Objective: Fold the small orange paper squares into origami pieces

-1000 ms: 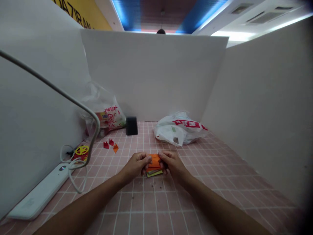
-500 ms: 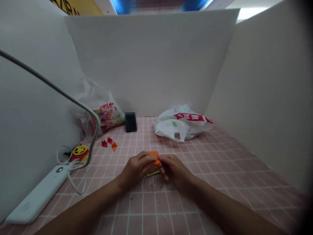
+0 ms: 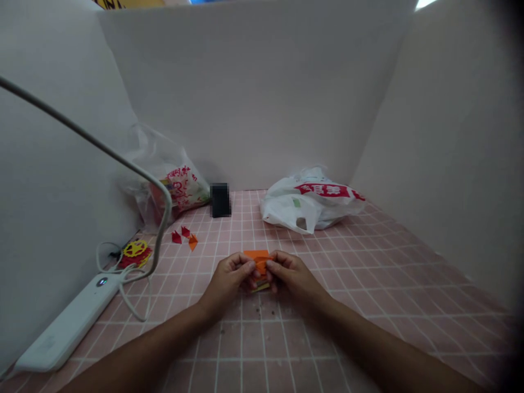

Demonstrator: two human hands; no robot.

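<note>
Between my two hands is a small piece of orange paper (image 3: 261, 266), partly folded. My left hand (image 3: 230, 277) pinches its left side with thumb and fingers. On the right side, my right hand (image 3: 291, 275) grips it the same way. Beneath and behind it lies a stack of coloured paper, with an orange sheet (image 3: 256, 254) on top and a yellowish edge (image 3: 261, 287) showing at the front. My fingers hide much of the folded piece. Away to the left on the tiled surface sit small folded paper pieces, two red (image 3: 176, 237) and one orange (image 3: 193, 242).
A white power bank (image 3: 67, 327) with a looped cable (image 3: 162, 218) occupies the left side, beside yellow and red cut-out shapes (image 3: 135, 250). Plastic bags stand at the back left (image 3: 180, 185) and back right (image 3: 311, 202), with a dark blurred object (image 3: 220, 200) between. White walls enclose the surface.
My left thumb and right thumb have come onto the near face of the orange paper, which looks more folded. The view has tipped slightly downward.
</note>
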